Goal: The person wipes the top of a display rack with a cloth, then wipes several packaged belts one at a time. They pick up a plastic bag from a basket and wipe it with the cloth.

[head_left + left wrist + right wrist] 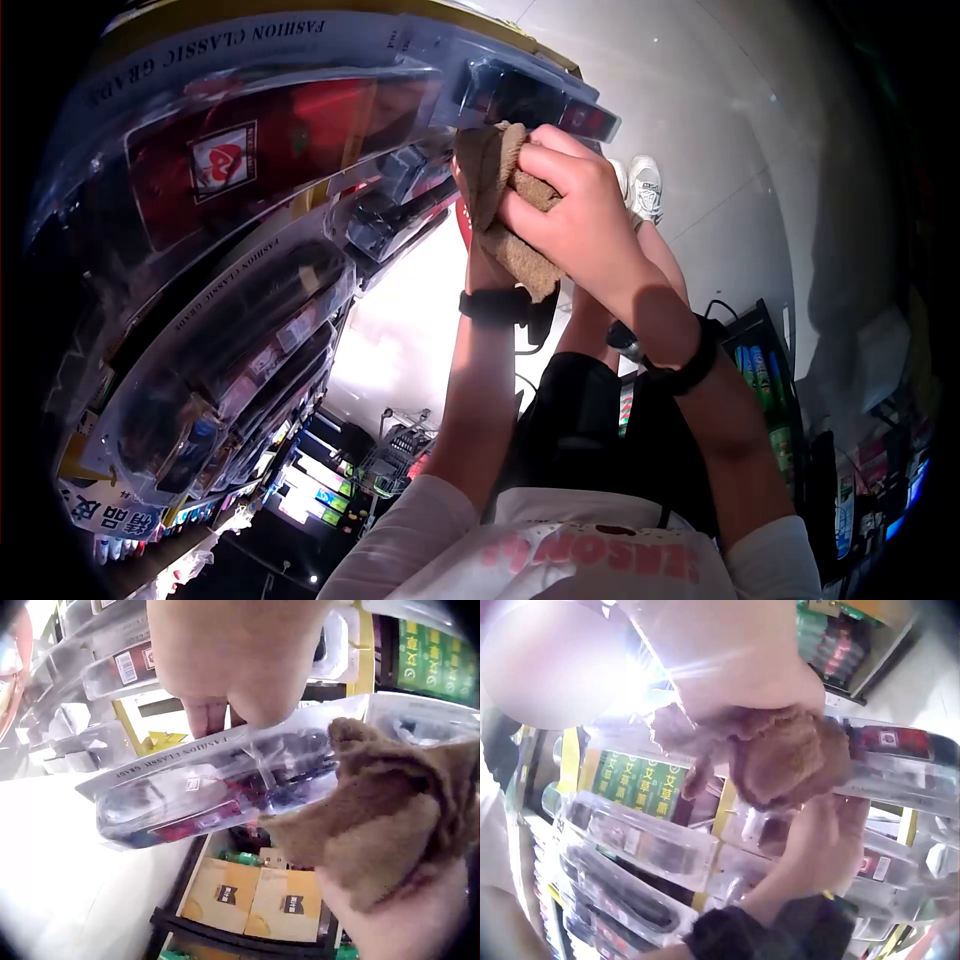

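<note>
A brown cloth (pixel 525 240) is bunched in my right hand (pixel 585 195), whose fingers grip its folds. My left hand (pixel 825 840) grips a long clear plastic package (pixel 187 791) by its edge, the fingers reaching behind it. The package carries the printed words "FASHION CLASSIC GRADE" and has dark and red contents, seen through glare. In the left wrist view the cloth overlaps one end of the package, with the right hand under the cloth. From the head view, most of the left hand is hidden behind the cloth.
Similar clear packages (pixel 230 170) hang in rows on the rack at the left. Green boxes (pixel 641 784) stand behind some of them. Brown cartons (pixel 251 896) sit on a low shelf. Pale floor (pixel 720 110) and white shoes (pixel 646 185) show beyond the hands.
</note>
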